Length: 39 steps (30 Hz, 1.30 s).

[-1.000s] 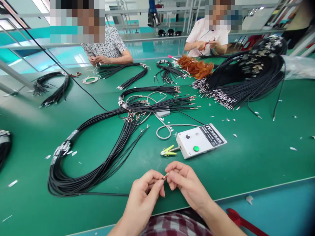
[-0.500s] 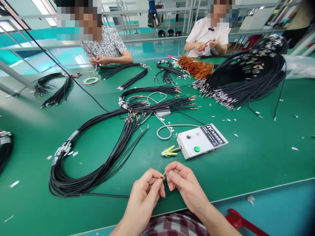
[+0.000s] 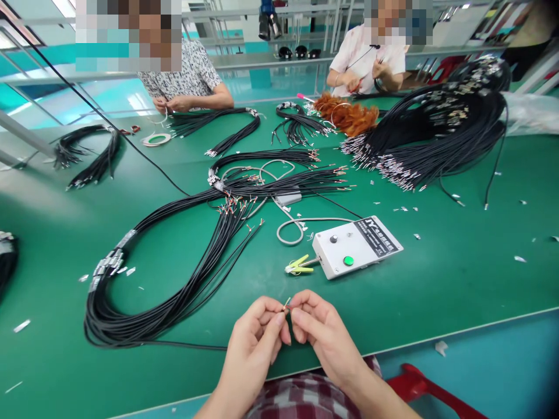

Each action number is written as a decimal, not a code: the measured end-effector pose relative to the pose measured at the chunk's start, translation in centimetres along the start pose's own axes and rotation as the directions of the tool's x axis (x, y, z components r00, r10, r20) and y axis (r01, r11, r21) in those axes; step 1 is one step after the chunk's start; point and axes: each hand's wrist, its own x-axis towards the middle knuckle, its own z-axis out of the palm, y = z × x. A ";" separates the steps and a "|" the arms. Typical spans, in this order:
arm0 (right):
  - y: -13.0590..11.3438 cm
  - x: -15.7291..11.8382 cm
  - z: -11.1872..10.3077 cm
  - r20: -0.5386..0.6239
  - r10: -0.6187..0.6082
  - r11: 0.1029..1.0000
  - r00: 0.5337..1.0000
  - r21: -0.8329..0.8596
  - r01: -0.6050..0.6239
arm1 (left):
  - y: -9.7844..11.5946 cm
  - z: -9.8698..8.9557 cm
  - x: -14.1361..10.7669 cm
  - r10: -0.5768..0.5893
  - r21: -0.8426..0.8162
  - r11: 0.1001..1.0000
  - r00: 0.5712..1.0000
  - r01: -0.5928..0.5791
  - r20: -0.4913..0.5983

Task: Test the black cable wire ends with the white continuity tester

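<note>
Close to the table's front edge, my left hand pinches the end of a black cable, which runs left into a large looped bundle of black cables. Thin stripped wires stick up from that end between my fingertips. My right hand is closed in a pinch on one of these wires, its fingertips almost touching the left ones. Just beyond my hands lies a grey-white control box with a green button, a knob and a yellow clip at its left end.
Several more cable bundles lie around the green table, including a big pile at the back right. Beside it are orange-brown wires. Two people work across the table. White scraps are scattered about. A red stool stands below the front edge.
My right fingertips have closed in on the wires, and the wire ends now point more upright and fan apart. The view has shifted slightly.
</note>
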 end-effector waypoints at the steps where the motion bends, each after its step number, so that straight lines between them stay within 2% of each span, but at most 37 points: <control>1: -0.1 -0.1 0.0 -0.004 -0.005 1.000 1.000 0.002 0.005 | 0.0 0.0 0.0 0.000 -0.001 1.000 1.000 0.000 -0.002; 11: -1.1 0.3 -0.3 0.016 0.028 0.998 0.999 0.048 -0.029 | -0.5 -0.3 -0.5 0.064 0.100 0.993 0.998 -0.067 0.029; 19: -1.7 0.8 -0.9 0.072 0.019 0.998 0.997 -0.057 -0.015 | -0.6 -0.4 -0.5 0.131 0.153 0.978 0.990 -0.138 0.056; 23: -2.0 0.8 -1.2 0.071 0.017 0.990 0.997 -0.144 -0.006 | -0.7 -0.5 -0.6 0.132 0.184 0.973 0.990 -0.139 0.049; 28: -3.0 0.9 -1.7 0.103 0.111 0.962 0.988 -0.259 -0.081 | -0.7 -0.5 -0.8 0.172 0.274 0.945 0.984 -0.179 0.050; 35: -3.7 1.3 -2.5 0.210 0.330 0.936 0.920 -0.198 -0.290 | 0.0 -0.9 -1.0 0.269 0.383 0.873 0.953 -0.303 0.140; 37: -3.7 1.2 -2.4 0.222 0.329 0.936 0.918 -0.206 -0.285 | 0.0 -1.1 -1.0 0.276 0.375 0.873 0.950 -0.311 0.144; 39: -3.6 1.0 -2.1 0.216 0.267 0.949 0.939 -0.227 -0.218 | -0.1 -1.1 -1.0 0.240 0.331 0.903 0.961 -0.272 0.137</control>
